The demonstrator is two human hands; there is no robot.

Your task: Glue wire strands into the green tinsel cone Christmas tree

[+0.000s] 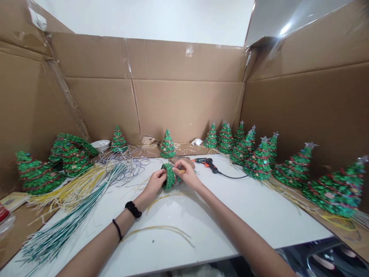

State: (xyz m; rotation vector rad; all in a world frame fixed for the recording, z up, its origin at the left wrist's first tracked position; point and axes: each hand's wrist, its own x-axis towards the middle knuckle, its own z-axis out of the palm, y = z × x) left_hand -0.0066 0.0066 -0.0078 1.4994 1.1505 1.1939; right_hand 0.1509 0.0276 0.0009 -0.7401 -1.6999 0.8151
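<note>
Shiny green cone-shaped tree (170, 182) is held on its side over the white bench (230, 215), its tip hidden behind the right hand (186, 175). A slim tan piece (181, 171), hard to identify, is pinched there. The dark base is turned left, the long axis running roughly sideways; the rim is pinched by the left hand (157, 181).

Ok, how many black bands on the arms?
2, both on the left forearm: a thick band nearer the left hand, a thin band nearer the elbow. Any beyond the frame would be hidden.
</note>
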